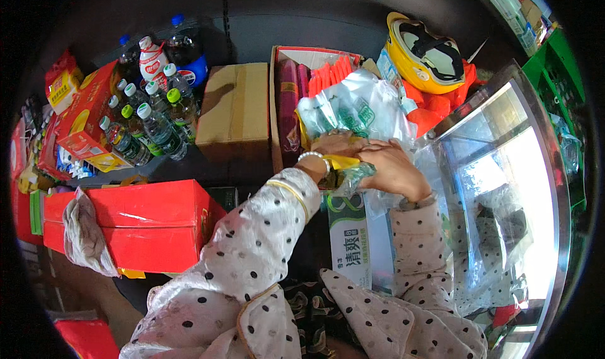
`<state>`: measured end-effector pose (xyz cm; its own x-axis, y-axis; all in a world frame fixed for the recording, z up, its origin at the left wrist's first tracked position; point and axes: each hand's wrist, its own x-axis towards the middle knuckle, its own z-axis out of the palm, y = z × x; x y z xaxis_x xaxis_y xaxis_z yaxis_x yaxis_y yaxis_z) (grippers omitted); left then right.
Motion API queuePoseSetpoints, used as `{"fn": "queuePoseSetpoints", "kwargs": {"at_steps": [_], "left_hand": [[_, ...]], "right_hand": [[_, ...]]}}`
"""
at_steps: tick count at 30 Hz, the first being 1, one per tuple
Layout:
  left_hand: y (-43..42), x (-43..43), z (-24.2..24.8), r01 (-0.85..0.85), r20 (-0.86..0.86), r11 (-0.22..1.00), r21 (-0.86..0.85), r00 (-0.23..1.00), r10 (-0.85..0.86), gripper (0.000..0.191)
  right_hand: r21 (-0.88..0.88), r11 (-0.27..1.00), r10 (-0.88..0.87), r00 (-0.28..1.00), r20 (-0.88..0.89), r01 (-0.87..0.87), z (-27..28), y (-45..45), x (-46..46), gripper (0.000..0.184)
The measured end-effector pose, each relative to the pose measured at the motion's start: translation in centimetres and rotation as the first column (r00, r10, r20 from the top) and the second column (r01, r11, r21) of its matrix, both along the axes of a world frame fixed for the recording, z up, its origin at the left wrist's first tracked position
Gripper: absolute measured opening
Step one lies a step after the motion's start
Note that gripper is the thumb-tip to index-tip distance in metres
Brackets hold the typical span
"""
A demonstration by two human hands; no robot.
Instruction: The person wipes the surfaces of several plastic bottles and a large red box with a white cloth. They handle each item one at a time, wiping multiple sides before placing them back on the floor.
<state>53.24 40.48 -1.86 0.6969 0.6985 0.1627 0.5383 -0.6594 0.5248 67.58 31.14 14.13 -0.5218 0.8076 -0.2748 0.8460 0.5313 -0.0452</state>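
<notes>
My left hand (335, 146), with a pearl bracelet at its wrist, reaches into the open cardboard box (275, 108). The fingers of my right hand (392, 165) meet it there. Both hands rest against white plastic bags with green print (357, 106). Under and between them are a yellow strip (341, 162) and a crumpled clear plastic bag (358, 175); whether either hand grips them is hidden. Folded red bags (330, 75) and purple packets (288, 104) stand in the same box. A white and green carton (350, 245) lies below my hands.
A closed brown carton (234, 108) stands left of the open box, then several drink bottles (158, 123) and an orange carton (90, 118). A red box (142, 224) with a grey cloth (85, 231) is nearer. A yellow helmet (420, 56) lies behind; a glass-topped case (501, 170) is at right.
</notes>
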Motion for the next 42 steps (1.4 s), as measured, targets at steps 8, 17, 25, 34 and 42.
{"fn": "queuePoseSetpoints", "kwargs": {"at_steps": [8, 17, 25, 34, 42], "left_hand": [[-3.8, 2.4, 3.9, -0.545, -0.162, 0.821, -0.17, 0.837, 0.522, 0.05], [2.1, -0.3, 12.4, -0.567, 0.019, 0.791, 0.233, 0.815, 0.579, 0.055], [1.7, 1.4, 5.5, -0.365, -0.116, 0.898, -0.245, 0.931, 0.347, 0.064], [4.0, 0.2, 0.6, -0.384, -0.234, 0.892, -0.237, 0.914, 0.332, 0.053], [5.8, -0.1, -3.2, -0.274, -0.221, 0.955, -0.113, 0.944, 0.245, 0.037]], "right_hand": [[0.594, 0.763, -0.238, 0.965, -0.109, 0.255, -6.1, 1.2, 3.6, 0.062], [0.519, 0.831, -0.083, 0.967, -0.239, 0.199, -11.1, 2.0, 1.7, 0.037], [0.178, 0.982, 0.054, 0.795, -0.604, 0.068, -9.6, 2.8, 2.5, 0.033], [0.632, 0.77, 0.106, 0.958, -0.268, 0.091, -4.5, 0.6, 1.5, 0.064], [0.129, 0.992, 0.005, 0.999, -0.045, 0.001, -5.0, 11.0, 0.7, 0.067]]}}
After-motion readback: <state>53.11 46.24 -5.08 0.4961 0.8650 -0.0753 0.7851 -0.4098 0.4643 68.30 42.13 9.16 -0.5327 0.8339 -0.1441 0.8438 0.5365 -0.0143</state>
